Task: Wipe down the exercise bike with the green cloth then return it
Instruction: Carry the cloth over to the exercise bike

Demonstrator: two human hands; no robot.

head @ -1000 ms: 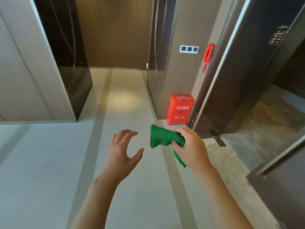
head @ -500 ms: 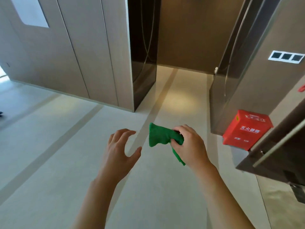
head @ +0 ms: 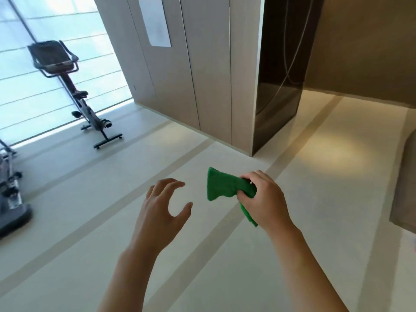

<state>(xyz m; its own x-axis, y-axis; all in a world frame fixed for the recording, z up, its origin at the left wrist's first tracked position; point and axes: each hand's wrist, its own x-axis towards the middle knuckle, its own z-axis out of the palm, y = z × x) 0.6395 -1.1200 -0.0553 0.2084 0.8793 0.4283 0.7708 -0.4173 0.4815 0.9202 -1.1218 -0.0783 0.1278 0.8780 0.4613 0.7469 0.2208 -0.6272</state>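
My right hand [head: 264, 198] grips a bunched green cloth [head: 221, 184] in front of me, above the pale floor. One end of the cloth sticks out to the left and another hangs below my palm. My left hand [head: 163, 209] hovers beside it with fingers spread and curled, holding nothing. A black exercise bike [head: 74, 91] with a seat and backrest stands far off at the upper left, by the bright window, well beyond both hands.
A second machine [head: 11, 199] is cut off at the left edge. Beige wall panels [head: 191, 70] and a dark glossy column [head: 279, 86] rise straight ahead. A corridor opens at the right. Pale floor with darker stripes [head: 157, 158] runs toward the bike.
The view has swung left: the red box and doorway on the right are out of sight, the window and exercise bike have come in. Both hands keep their pose with the cloth.
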